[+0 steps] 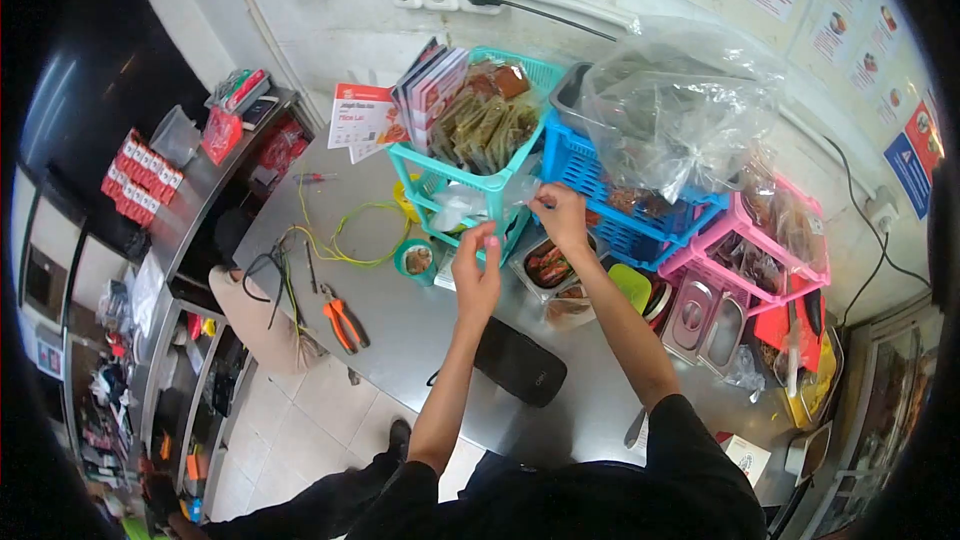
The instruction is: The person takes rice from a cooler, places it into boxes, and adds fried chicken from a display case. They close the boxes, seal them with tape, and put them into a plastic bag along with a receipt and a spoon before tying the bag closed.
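Note:
My right hand (562, 216) is closed in a pinch on a small clear plastic bag (520, 190) at the front corner of a turquoise two-tier basket (525, 145). Just to its left, my left hand (477, 275) is raised with its fingers apart, holding nothing that I can see. The basket's upper tier carries many small greenish packets (490, 125) and a stack of printed cards (430, 90). White plastic (460, 205) lies in the lower tier. Below my hands are a metal container of reddish food (548, 265) and a teal cup (415, 260).
Orange-handled pliers (345, 322), yellow-green wire (375, 258) and a black case (520, 362) lie on the steel table. Blue baskets (625, 190) with a large plastic bag (680, 100) and a pink basket (780, 240) stand right. A person's beige trouser leg (262, 325) shows at left.

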`<state>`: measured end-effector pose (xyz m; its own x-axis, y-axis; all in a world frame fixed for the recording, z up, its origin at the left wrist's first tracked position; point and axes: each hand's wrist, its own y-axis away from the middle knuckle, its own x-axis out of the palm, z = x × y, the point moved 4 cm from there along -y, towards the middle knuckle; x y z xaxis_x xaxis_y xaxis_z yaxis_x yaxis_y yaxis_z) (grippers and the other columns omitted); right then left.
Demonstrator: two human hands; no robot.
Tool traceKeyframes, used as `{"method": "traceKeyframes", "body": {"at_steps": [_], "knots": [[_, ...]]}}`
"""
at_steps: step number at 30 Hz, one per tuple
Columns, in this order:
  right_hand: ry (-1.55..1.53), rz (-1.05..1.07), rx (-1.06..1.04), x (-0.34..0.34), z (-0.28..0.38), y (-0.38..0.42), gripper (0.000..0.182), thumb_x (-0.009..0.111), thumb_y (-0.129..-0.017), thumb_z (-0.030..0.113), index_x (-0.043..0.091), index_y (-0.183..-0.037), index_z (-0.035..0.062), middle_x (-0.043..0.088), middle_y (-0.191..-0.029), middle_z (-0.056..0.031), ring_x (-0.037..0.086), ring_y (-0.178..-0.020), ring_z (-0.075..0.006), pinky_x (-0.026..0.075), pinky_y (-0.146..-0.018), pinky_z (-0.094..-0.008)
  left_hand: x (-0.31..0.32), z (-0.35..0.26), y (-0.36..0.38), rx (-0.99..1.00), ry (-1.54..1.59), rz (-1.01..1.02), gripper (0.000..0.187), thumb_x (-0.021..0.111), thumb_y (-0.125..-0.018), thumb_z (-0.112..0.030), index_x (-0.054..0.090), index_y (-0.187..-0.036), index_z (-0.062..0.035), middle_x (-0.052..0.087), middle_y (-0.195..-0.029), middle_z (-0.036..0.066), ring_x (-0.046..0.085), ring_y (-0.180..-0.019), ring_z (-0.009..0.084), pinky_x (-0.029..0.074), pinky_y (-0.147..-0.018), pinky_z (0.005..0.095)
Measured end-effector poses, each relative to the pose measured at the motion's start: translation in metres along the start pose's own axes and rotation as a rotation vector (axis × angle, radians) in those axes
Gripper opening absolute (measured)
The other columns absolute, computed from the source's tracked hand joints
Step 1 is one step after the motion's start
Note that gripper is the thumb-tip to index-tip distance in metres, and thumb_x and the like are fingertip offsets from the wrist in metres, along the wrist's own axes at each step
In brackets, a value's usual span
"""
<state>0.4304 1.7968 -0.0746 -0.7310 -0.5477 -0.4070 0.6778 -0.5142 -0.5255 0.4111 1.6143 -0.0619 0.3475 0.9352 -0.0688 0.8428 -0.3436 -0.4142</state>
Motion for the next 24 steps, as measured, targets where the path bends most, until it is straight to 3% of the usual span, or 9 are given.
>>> {"method": "traceKeyframes", "body": {"at_steps": [2, 4, 7, 12, 14, 15, 17, 22, 24], "knots": [[-0.101, -0.078, 0.068, -0.019, 0.013, 0.001, 0.01, 0.064, -0.071, 0.004, 0.061, -0.079, -0.001, 0.062, -0.077, -0.0124, 0.061, -0.068, -0.0226, 0.046, -0.06, -0.0302, 0.01, -0.013, -0.01, 0.081, -0.074, 0.019, 0.019, 0.053, -0.086, -0.012, 0.053, -0.1, 0.0005, 0.058, -0.099, 0.013, 0.055, -0.093, 0.0229, 0.041, -0.082, 0.0306], [-0.128, -0.069, 0.116, -0.043, 0.033, 0.009, 0.011, 0.063, -0.074, 0.006, 0.06, -0.082, -0.0009, 0.062, -0.075, -0.0088, 0.059, -0.066, -0.0159, 0.045, -0.059, -0.0265, 0.018, -0.037, -0.014, 0.31, -0.186, 0.007, 0.026, 0.058, -0.081, -0.009, 0.051, -0.104, 0.0001, 0.056, -0.102, 0.015, 0.053, -0.096, 0.0295, 0.041, -0.083, 0.0341], [-0.297, 0.008, 0.201, -0.077, 0.067, 0.023, 0.008, 0.063, -0.079, 0.008, 0.06, -0.083, 0.002, 0.06, -0.075, 0.0014, 0.051, -0.066, -0.0037, 0.04, -0.056, -0.0192, 0.024, -0.065, -0.023, 0.354, -0.173, 0.012, 0.03, 0.061, -0.077, -0.01, 0.05, -0.104, 0.0001, 0.055, -0.105, 0.015, 0.052, -0.096, 0.0311, 0.04, -0.084, 0.036], [-0.53, 0.156, 0.2, -0.106, 0.102, 0.032, 0.007, 0.062, -0.082, 0.007, 0.056, -0.083, 0.0036, 0.056, -0.076, 0.005, 0.048, -0.067, -0.0008, 0.038, -0.058, -0.017, 0.031, -0.108, -0.023, 0.388, -0.148, 0.075, 0.026, 0.065, -0.075, -0.011, 0.054, -0.096, 0.0, 0.059, -0.095, 0.014, 0.053, -0.092, 0.028, 0.039, -0.083, 0.0364], [-0.613, 0.199, 0.254, -0.109, 0.103, 0.034, 0.009, 0.063, -0.081, 0.007, 0.055, -0.083, 0.0039, 0.055, -0.074, 0.0054, 0.048, -0.067, -0.0011, 0.038, -0.059, -0.0168, 0.036, -0.097, -0.022, 0.083, -0.008, 0.455, 0.016, 0.066, -0.076, -0.01, 0.058, -0.085, 0.0001, 0.061, -0.077, 0.007, 0.056, -0.079, 0.0177, 0.042, -0.073, 0.0313], [-0.612, 0.196, 0.253, -0.111, 0.106, 0.035, 0.009, 0.063, -0.081, 0.007, 0.055, -0.083, 0.0039, 0.055, -0.074, 0.0054, 0.048, -0.067, -0.0011, 0.038, -0.059, -0.0168, 0.037, -0.097, -0.016, -0.122, 0.257, 0.397, 0.01, 0.064, -0.078, -0.008, 0.059, -0.076, -0.0001, 0.059, -0.067, 0.0, 0.052, -0.067, 0.0071, 0.042, -0.062, 0.0243], [-0.691, 0.048, 0.259, -0.116, 0.115, 0.037, 0.01, 0.064, -0.08, 0.007, 0.055, -0.083, 0.0036, 0.054, -0.074, 0.0056, 0.047, -0.067, -0.001, 0.038, -0.059, -0.0167, 0.036, -0.102, -0.01, -0.167, 0.325, 0.395, 0.007, 0.063, -0.079, -0.007, 0.06, -0.077, -0.0008, 0.059, -0.068, -0.002, 0.05, -0.065, 0.0049, 0.041, -0.059, 0.0216], [-0.519, 0.193, 0.165, -0.108, 0.119, 0.06, 0.01, 0.063, -0.079, 0.004, 0.057, -0.087, 0.0036, 0.055, -0.08, 0.0011, 0.05, -0.07, -0.0034, 0.039, -0.058, -0.0191, 0.036, -0.104, 0.001, -0.162, 0.351, 0.372, 0.008, 0.062, -0.08, -0.007, 0.061, -0.087, -0.0022, 0.059, -0.078, -0.002, 0.05, -0.072, 0.0051, 0.042, -0.063, 0.0215], [-0.368, -0.115, 0.064, -0.113, 0.122, 0.073, 0.014, 0.063, -0.079, 0.006, 0.06, -0.093, 0.0031, 0.058, -0.083, -0.0014, 0.053, -0.072, -0.0054, 0.041, -0.059, -0.0208, 0.04, -0.107, 0.015, -0.135, 0.335, 0.153, 0.018, 0.061, -0.081, -0.009, 0.058, -0.098, -0.0022, 0.058, -0.088, 0.002, 0.052, -0.081, 0.0086, 0.044, -0.07, 0.0246]]}}
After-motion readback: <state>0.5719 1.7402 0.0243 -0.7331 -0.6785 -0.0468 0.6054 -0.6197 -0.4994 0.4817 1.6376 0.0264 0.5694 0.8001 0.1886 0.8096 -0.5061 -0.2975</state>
